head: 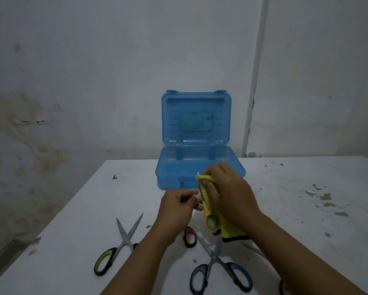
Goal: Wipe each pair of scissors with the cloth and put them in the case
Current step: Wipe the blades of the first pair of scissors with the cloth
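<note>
My left hand (179, 206) grips a pair of scissors (200, 192) by the handle, blade pointing up toward the case. My right hand (227, 192) presses a yellow cloth (210, 220) around that blade; the cloth hangs down to the table. The blue plastic case (200, 167) stands open right behind my hands, lid upright. On the table lie green-handled scissors (119, 245) at the left, blue-handled scissors (217, 265) near the front, and a red-handled pair (189, 236) partly hidden under my left wrist.
The white table (295, 220) has dirt specks and flaked stains at the right. A stained wall rises behind, with a white pipe (253, 92) running down it. The table's left edge (51, 222) slants toward the front.
</note>
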